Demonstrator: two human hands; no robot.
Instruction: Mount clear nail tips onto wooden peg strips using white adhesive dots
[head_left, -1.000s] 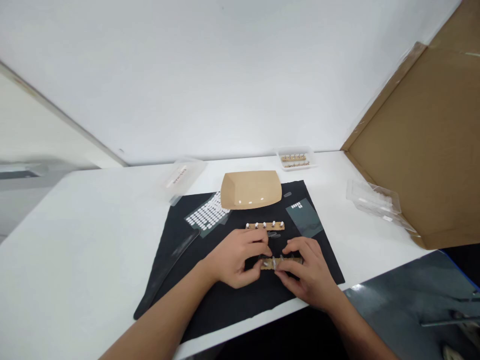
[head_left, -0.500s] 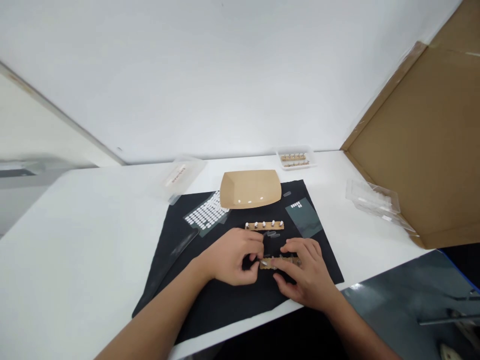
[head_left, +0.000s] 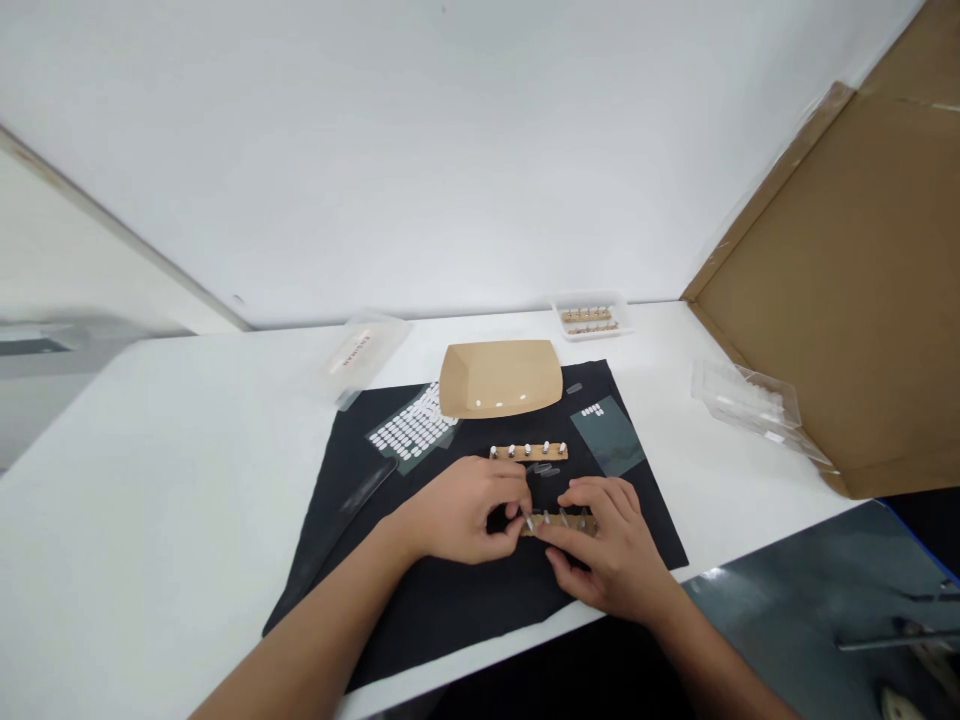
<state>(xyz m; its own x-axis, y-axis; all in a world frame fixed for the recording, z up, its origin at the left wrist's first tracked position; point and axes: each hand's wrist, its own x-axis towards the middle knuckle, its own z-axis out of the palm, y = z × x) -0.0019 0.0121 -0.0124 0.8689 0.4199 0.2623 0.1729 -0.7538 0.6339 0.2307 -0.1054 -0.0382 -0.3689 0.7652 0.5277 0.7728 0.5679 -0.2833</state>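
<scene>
Near wooden strip lay lengthwise across the black mat, toward the near edge of the white table, with several small clear tips along it. The left hand was at its left end, thumb and forefinger nearly meeting beside the leftmost tip; whether they pinched that tip or the strip itself, I could not tell. The right hand reached over from the right, its forefinger at the strip near that same tip, its other fingers curled toward the far side and its thumb set apart below. I could not make out whether anything was gripped there.

By its look, the strip was light and stiff, slim enough to skid or turn on the cloth under a sideways push, so its ends or long edges seemed the steadiest hold. The tips looked thin, smooth and likely slippery; a gentle pinch at their side edges would have suited them better than hard pressure.

Just beyond lay some loose clear pieces, then a far wooden strip with five white-topped posts. Farther back stood a brown tray, between a sheet of white ovals on the left and a dark green sheet on the right.
</scene>
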